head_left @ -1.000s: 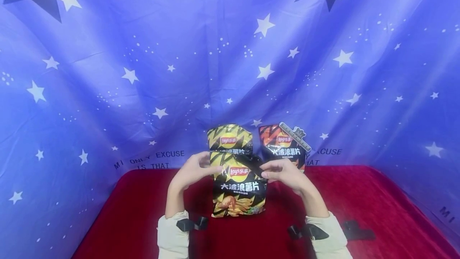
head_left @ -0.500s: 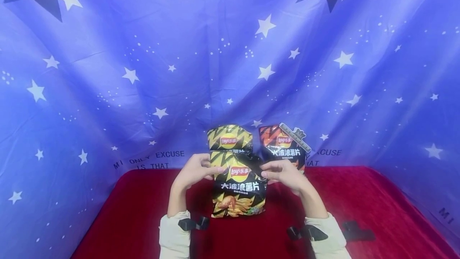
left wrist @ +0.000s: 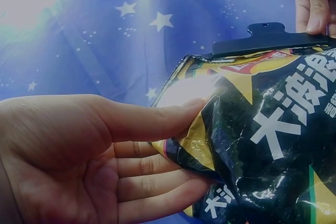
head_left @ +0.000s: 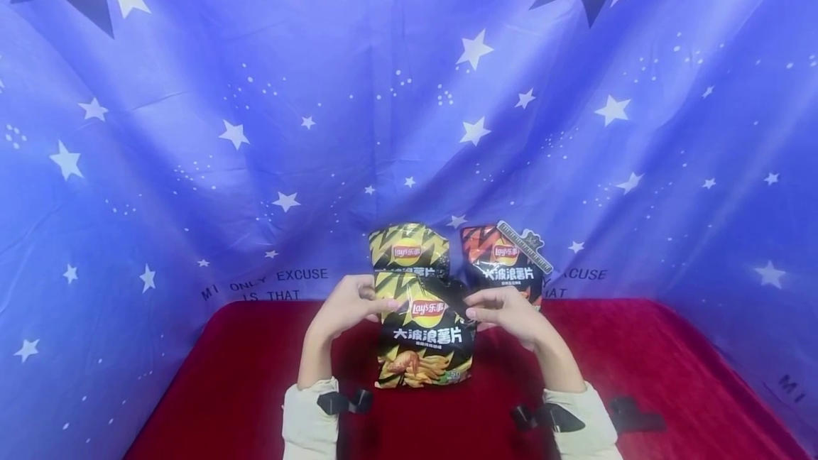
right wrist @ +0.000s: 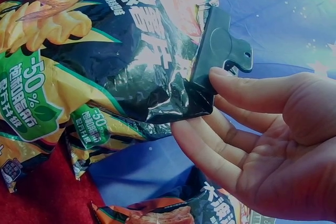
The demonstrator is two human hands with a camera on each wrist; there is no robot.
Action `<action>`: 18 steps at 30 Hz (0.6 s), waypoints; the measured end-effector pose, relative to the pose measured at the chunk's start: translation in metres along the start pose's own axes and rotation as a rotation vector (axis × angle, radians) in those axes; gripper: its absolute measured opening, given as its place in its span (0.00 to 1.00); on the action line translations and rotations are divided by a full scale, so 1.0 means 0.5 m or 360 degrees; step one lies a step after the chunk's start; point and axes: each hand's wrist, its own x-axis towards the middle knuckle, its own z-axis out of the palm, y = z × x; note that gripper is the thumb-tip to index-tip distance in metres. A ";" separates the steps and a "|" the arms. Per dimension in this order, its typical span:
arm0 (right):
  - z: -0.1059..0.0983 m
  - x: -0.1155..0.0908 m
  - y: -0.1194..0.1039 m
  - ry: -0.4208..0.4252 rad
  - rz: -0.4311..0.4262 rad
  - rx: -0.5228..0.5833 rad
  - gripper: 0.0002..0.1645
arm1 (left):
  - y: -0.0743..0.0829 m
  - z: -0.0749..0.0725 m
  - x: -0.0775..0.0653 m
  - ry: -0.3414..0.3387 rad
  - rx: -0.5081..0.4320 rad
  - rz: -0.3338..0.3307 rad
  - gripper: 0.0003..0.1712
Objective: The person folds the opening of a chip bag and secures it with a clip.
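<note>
A yellow-and-black potato chip bag (head_left: pixel 424 357) stands upright at the table's middle. My left hand (head_left: pixel 345 306) pinches its upper left edge, thumb in front and fingers behind, as the left wrist view shows. Across the bag's top right corner sits a black bag clip (right wrist: pixel 218 51), slanted in the head view. My right hand (head_left: pixel 509 316) pinches the clip's outer end, with its thumb (right wrist: pixel 252 90) on the clip and its fingers under the bag corner.
Behind the front bag stands a second yellow-and-black chip bag (head_left: pixel 409 250), partly hidden. To its right is a red-and-black chip bag (head_left: pixel 505 272) with a piano-keyboard clip (head_left: pixel 525 247) over its top right corner. Red cloth (head_left: pixel 255 375) covers the table; a blue starry curtain (head_left: pixel 287 126) hangs behind.
Both hands keep their hold on the front bag and its clip. The head view has shifted very slightly; the bags stay where they were.
</note>
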 end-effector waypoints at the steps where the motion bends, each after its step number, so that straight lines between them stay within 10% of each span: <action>1: -0.001 -0.001 -0.002 -0.0001 -0.0002 -0.0001 0.22 | 0.002 0.002 -0.001 0.0013 0.0004 0.0001 0.15; 18: -0.126 -0.078 -0.084 0.0276 -0.0015 -0.0293 0.25 | 0.085 0.103 0.035 0.0120 -0.0090 0.0220 0.34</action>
